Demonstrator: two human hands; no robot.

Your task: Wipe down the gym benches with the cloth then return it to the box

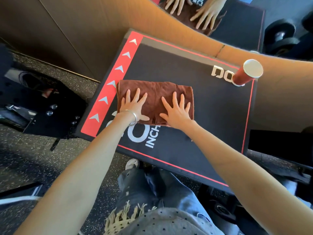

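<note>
Left hand, right hand, grips spread, press cloth near bench edge (room rightward).

I see a brown cloth with a soft, fuzzy, matt pile. The bench top under it looks like smooth matt black vinyl, the floor is rough speckled rubber, and the bangle shines like polished metal.

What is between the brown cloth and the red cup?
Nothing loose: in the head view, only bare black bench top with printed white letters lies between the cloth and the cup.
</note>
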